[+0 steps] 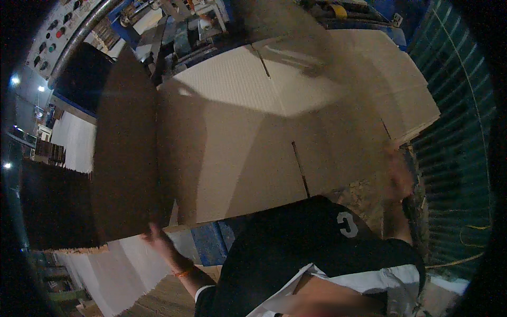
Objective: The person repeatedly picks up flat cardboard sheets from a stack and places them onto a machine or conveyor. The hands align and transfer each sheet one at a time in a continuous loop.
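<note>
A wide brown cardboard sheet (232, 153), creased and slotted like an unfolded box, spans the view in front of me. Its left panel (124, 158) stands bent up in shadow, while its upper right part is smeared by motion. My left hand (160, 244) is closed at the sheet's near left edge, the fingertips against the board. At the right end of the sheet is my right hand (398, 171), blurred, its fingers by the edge; their grip does not show clearly. More flat cardboard (391, 74) lies at the far right.
Behind the cardboard is blue machinery (195, 31) with rollers. A control panel (55, 39) with buttons stands at the upper left. A green corrugated wall (454, 132) rises close on the right. Stacked board (163, 301) lies low at the left.
</note>
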`<state>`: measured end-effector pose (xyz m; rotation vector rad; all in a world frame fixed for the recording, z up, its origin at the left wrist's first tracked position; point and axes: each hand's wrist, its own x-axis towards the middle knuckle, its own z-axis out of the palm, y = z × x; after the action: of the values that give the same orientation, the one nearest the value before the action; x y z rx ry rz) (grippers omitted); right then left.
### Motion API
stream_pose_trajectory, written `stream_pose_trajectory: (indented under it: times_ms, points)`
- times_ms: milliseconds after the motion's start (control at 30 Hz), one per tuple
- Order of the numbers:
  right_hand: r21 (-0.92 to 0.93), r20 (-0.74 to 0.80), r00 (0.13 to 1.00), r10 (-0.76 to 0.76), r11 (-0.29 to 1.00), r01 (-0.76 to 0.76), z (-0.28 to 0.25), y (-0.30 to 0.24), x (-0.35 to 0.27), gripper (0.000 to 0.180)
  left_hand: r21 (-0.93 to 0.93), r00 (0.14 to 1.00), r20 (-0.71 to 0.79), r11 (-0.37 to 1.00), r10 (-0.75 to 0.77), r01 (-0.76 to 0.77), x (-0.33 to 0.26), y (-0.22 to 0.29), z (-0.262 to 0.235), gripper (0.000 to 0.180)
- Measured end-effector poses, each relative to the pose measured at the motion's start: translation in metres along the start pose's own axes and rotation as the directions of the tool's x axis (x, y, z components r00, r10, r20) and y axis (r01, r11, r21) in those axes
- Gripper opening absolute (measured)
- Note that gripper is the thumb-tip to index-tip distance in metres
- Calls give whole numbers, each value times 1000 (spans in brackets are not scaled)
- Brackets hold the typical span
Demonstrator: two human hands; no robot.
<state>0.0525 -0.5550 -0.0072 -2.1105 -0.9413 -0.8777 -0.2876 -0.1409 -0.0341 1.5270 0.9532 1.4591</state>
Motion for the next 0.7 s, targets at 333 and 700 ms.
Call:
stream_pose_trajectory:
  times_ms: [333,700]
  points:
    - [260,605,649,-462,885,387,34,-21,29,40,332,491,852,538,181,-775,-20,47,78,44]
    - [109,729,615,-298,939,326,105,56,93,47,195,417,865,577,280,-793,37,33,129,66]
